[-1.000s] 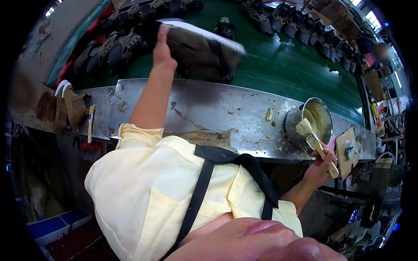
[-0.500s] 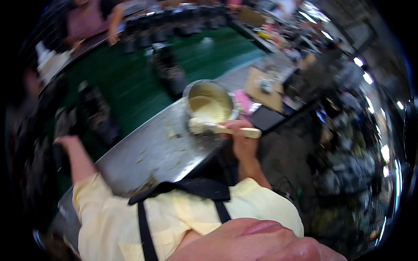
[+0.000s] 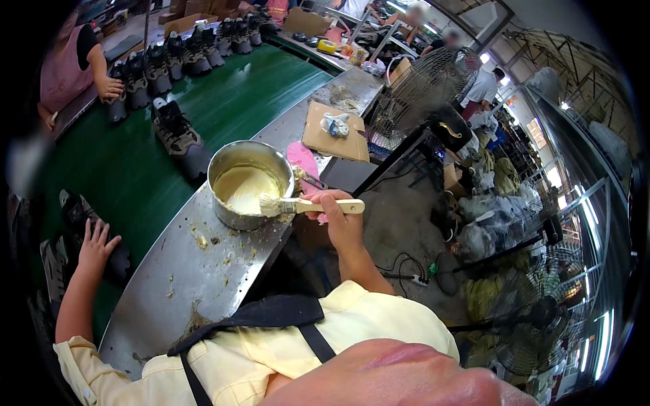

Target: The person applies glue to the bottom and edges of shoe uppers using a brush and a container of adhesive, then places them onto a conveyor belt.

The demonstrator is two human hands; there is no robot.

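Observation:
My right hand (image 3: 332,208) grips the pale wooden handle of a paintbrush (image 3: 351,206). The brush's bristles, coated in cream-coloured paste, lie at the near right rim of a metal pot (image 3: 237,220). Pale paste (image 3: 249,189) covers the pot's bottom. At the left, my left hand (image 3: 96,249) is spread with its fingers apart over a dark shoe (image 3: 76,208) on the green conveyor belt (image 3: 152,193). The hand hides part of that shoe. Another dark shoe (image 3: 51,271) lies just left of it, and a grey and black shoe (image 3: 177,135) rests beyond the pot.
The pot stands on a paste-spattered metal ledge (image 3: 183,264). Beside it are a pink sole-shaped piece (image 3: 302,157) and cardboard (image 3: 325,143) with a crumpled cloth (image 3: 334,124). Shoes line the far belt edge, by a co-worker's hand (image 3: 108,88). A caged fan (image 3: 413,95) stands right.
The view has swung so that the pot sits further left and more of the room at right shows. The brush stays at the pot in my right hand. My left hand's fingers now show spread.

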